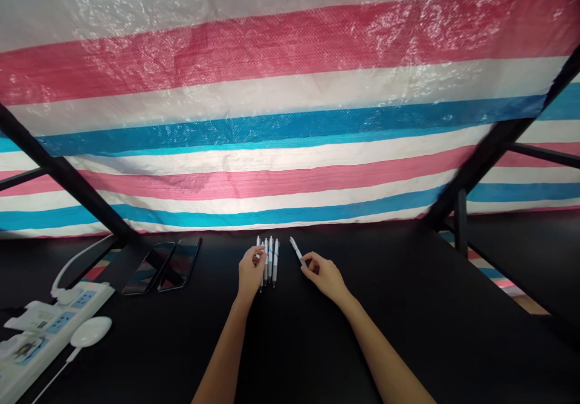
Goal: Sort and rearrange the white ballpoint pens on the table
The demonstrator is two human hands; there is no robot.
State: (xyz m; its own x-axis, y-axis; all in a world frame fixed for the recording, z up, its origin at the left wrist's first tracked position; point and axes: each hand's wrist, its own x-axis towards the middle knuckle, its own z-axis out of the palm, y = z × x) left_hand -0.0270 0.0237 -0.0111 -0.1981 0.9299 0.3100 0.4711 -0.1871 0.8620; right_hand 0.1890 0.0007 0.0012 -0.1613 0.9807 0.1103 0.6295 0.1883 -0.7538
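Note:
Several white pens (270, 259) lie side by side on the black table, their tips toward me. At the left edge of this row is my left hand (250, 271), with its fingers curled around the leftmost pen and partly covering it. To the right of the row, a single white pen (296, 247) slants up and to the left. My right hand (324, 276) pinches its lower end between thumb and fingers. A gap separates this pen from the row.
Two dark phones (149, 268) (180, 263) lie side by side on the left. Nearer me are a white power strip (97, 295) with plugs and a round white charger (91, 331) on a cable. Behind the table hangs a striped plastic sheet (272, 180) between black metal frame bars (471, 168).

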